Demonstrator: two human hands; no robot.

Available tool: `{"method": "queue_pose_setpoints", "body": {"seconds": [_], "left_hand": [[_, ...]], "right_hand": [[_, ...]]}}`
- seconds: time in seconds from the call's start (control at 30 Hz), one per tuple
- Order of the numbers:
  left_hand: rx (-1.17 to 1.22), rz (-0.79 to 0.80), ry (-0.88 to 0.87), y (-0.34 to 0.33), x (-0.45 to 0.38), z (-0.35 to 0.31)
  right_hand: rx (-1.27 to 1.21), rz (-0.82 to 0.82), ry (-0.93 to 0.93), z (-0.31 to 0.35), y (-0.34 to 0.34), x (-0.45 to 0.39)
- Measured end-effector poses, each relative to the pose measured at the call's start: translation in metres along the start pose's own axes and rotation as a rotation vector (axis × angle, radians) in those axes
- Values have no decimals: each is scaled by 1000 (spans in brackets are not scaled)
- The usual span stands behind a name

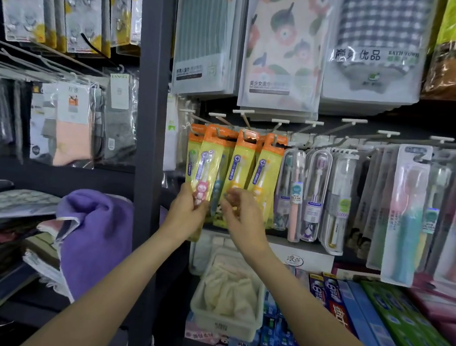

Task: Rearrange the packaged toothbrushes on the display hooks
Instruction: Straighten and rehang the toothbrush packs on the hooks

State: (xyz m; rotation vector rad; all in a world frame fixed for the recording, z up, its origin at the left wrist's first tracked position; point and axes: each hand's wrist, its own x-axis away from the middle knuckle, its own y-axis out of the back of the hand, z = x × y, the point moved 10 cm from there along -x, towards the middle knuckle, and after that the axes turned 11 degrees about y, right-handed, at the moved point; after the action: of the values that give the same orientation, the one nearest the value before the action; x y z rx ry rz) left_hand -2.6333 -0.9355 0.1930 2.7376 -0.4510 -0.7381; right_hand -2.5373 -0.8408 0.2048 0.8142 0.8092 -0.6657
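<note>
Several orange-and-yellow children's toothbrush packs hang in a row from white display hooks [243, 113]. My left hand [187, 210] grips the lower part of the pack with a pink toothbrush [206, 168], whose top is up at the hooks. My right hand [238, 211], blurred, has its fingers curled at the bottom of the neighbouring pack with a yellow toothbrush [239, 171]; whether it grips that pack is unclear. Another yellow toothbrush pack [265, 170] hangs just to the right.
Clear-cased adult toothbrushes [315, 191] and pastel packs [406, 213] hang to the right. Bagged towels [284, 48] hang above. A white bin of cloths [229, 291] and toothpaste boxes [374, 318] sit below. A dark upright post [148, 138] and a purple towel [97, 233] stand left.
</note>
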Motion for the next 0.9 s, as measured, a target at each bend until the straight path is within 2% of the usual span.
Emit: {"method": "queue_pose_setpoints", "body": {"seconds": [0.17, 0.27, 0.4, 0.5, 0.6, 0.67, 0.8, 0.9], "left_hand": [[36, 66, -55, -6, 11, -11], [38, 129, -76, -6, 16, -12], [39, 192, -82, -5, 15, -13], [-2, 187, -117, -6, 18, -12], [-74, 211, -169, -9, 29, -11], [-145, 223, -182, -12, 35, -8], [-164, 139, -117, -11, 27, -6], [-178, 24, -137, -15, 16, -22]], "right_hand": [[-307, 30, -224, -6, -16, -15], [-291, 103, -257, -6, -18, -23], [-236, 179, -164, 4, -19, -30], [-71, 296, -32, 17, -29, -30], [-8, 389, -7, 22, -30, -24], [-58, 374, -2, 21, -16, -18], [-191, 195, -113, -11, 34, 2], [-87, 107, -170, -38, 66, 16]]}}
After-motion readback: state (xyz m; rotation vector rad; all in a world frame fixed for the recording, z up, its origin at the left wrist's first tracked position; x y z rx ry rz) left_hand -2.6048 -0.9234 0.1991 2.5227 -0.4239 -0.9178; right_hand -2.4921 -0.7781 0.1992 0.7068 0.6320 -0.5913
